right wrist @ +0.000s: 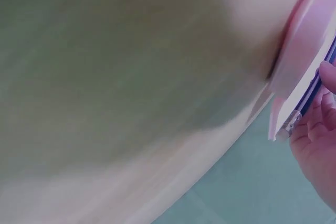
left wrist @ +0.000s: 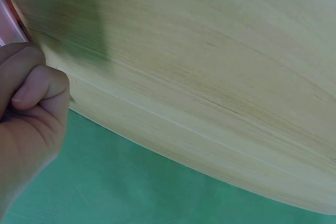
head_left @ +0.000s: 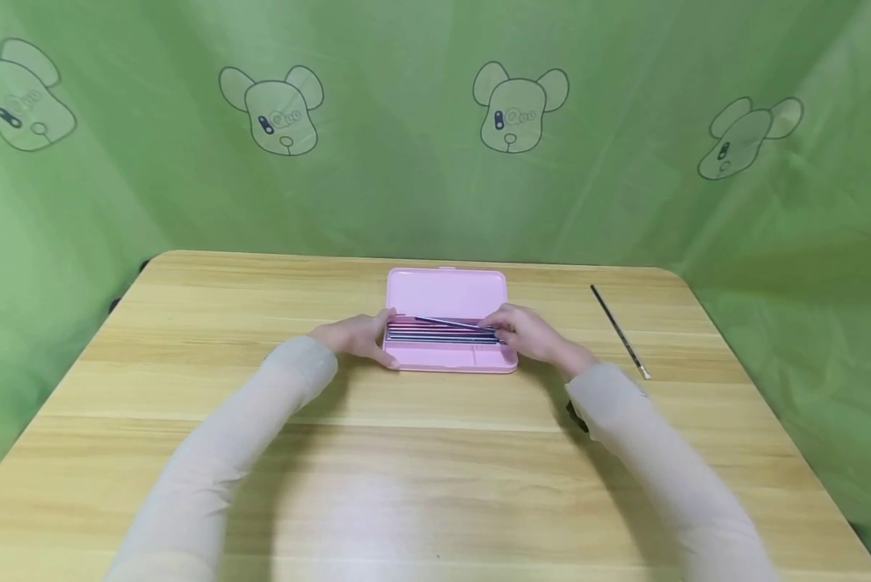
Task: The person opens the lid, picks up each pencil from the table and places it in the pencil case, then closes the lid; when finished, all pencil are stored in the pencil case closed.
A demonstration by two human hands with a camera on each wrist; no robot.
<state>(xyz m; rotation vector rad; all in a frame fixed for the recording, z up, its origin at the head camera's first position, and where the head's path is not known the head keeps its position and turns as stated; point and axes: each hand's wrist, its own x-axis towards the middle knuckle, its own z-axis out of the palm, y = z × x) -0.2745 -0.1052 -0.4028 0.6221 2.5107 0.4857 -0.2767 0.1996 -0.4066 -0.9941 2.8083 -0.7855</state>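
A pink pencil case (head_left: pixel 446 294) lies with its lid raised on the table, several dark and red pencils (head_left: pixel 435 334) lined up inside. My left hand (head_left: pixel 359 334) grips the case's left end, thumb at the front corner; curled fingers show in the left wrist view beside a sliver of pink. Over the case's right side, my right hand (head_left: pixel 526 331) pinches a dark pencil (head_left: pixel 450 322) that slants across the row. The right wrist view shows this pencil's metal ferrule and eraser end (right wrist: pixel 290 124) near the thumb. Its far tip sits toward the back of the tray.
Another dark pencil (head_left: pixel 620 330) with a pale end lies alone on the wooden table (head_left: pixel 406 469), right of the case. Behind the table's back edge hangs a green curtain (head_left: pixel 406 202) printed with bear-like heads.
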